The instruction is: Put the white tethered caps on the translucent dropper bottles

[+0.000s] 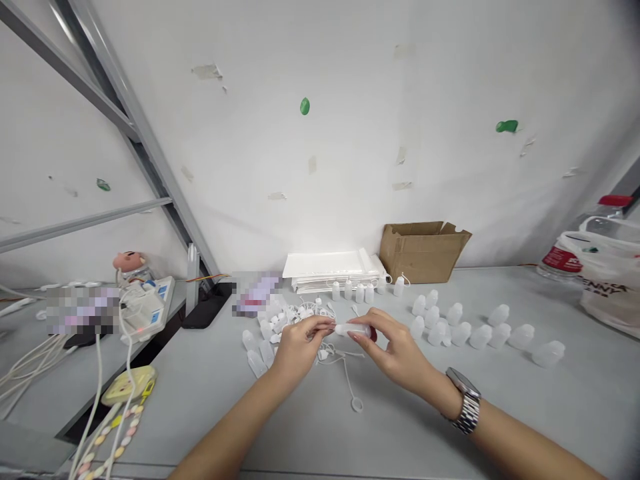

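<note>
Both hands are up over a pale grey tabletop, pinching one small translucent white plastic dropper bottle that lies sideways between them, clear of the surface. The left hand is mostly closed, with its fingertips at the bottle's left end. The right hand is half-curled, with thumb and fingers on the body near the other end. A dark red bit shows just past that end (too small to tell what it is). A silver metal link watch sits on the right wrist.

Directly behind the hands is a heap of white caps with thin looped tethers, and more translucent white bottles lie just left of the left hand. One thin white tether loop trails toward the near edge. Right of the right hand, loose rows of translucent white bottles stand on the table, well apart from it. Five or so upright bottles line up near the back edge, in front of a stack of white flat sheets and a brown open cardboard box.

There is working room between the hands and the near table edge. The table's left edge drops into a dark gap, with a white power strip beyond it.
</note>
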